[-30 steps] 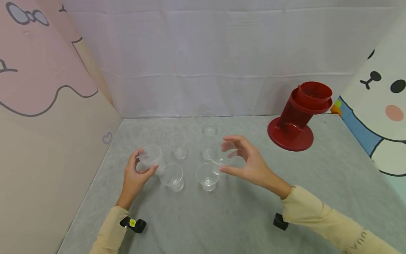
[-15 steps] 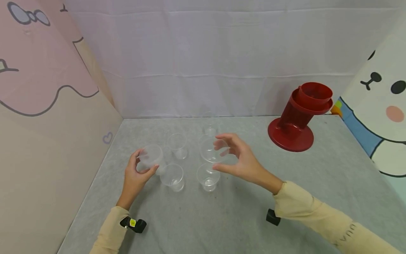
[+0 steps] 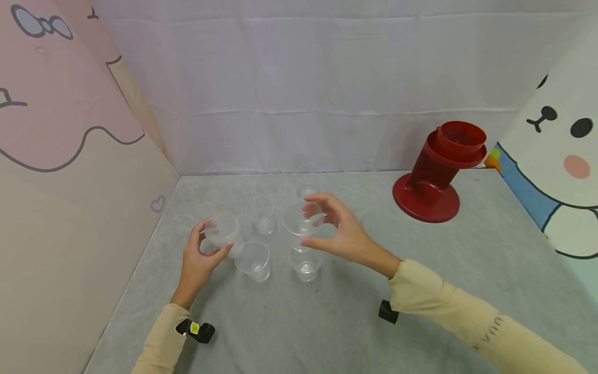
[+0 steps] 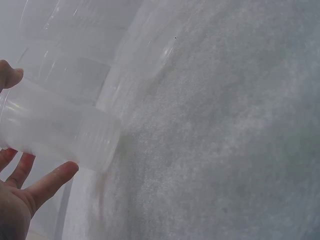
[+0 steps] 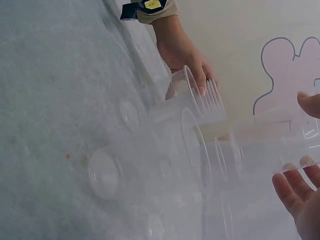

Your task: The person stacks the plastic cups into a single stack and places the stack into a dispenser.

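Observation:
My left hand grips a stack of clear plastic cups between thumb and fingers at the left of the group. In the right wrist view, several nested rims of this stack show beside the left thumb. Held up by my right hand is a single clear plastic cup, thumb on the near side and fingers on the far side. It overlaps a standing cup in the head view. Another upright cup stands close to the left hand, with one more cup behind it.
A red plastic stand with a round base and a leaning tube is at the back right of the grey table. A faint clear cup stands near the back edge. White cloth hangs behind; printed panels flank both sides.
My right hand has moved steadily left with its cup, from the right side of the group to above the middle cups. My left hand keeps its hold on the stack and stays in place.

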Motion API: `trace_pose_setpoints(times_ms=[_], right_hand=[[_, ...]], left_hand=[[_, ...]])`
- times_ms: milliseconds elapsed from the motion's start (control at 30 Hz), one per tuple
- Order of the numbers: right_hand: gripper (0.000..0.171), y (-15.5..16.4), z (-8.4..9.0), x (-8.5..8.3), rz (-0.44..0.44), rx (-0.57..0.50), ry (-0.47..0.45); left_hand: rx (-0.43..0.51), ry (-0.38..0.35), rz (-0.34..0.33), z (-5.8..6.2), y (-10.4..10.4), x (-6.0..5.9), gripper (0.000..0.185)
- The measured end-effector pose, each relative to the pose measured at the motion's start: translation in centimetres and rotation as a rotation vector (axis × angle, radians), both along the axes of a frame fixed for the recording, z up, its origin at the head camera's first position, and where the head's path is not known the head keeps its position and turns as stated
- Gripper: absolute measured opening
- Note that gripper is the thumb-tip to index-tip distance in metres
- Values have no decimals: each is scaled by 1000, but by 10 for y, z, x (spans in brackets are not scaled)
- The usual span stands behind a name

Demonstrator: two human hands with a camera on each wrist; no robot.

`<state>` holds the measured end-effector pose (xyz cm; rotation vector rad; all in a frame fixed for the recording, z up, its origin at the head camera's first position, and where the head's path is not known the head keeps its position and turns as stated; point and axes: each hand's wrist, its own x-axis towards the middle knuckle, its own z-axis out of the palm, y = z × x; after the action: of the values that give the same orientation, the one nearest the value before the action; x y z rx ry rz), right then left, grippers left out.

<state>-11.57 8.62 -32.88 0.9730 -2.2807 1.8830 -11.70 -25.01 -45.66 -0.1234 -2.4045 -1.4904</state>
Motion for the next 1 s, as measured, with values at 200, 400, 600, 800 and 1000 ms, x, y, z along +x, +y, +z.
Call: trace_pose_setpoints(times_ms=[200, 400, 600, 800, 1000], right_hand=[[68, -9, 1, -6, 16, 4, -10], [69, -19, 1, -11, 37, -2, -19], [69, -25, 2, -15, 51, 11, -24], [70, -31, 2, -19, 57, 11, -34], [68, -36, 2, -23, 66, 4, -48]], left_hand=[[-2, 0, -2, 0, -2, 1, 72], [-1, -1, 7, 0, -3, 2, 72], [-7, 0, -4, 1, -2, 2, 72], [-22, 12, -14, 23, 9, 10, 69], [-28, -3, -15, 34, 14, 13, 69]])
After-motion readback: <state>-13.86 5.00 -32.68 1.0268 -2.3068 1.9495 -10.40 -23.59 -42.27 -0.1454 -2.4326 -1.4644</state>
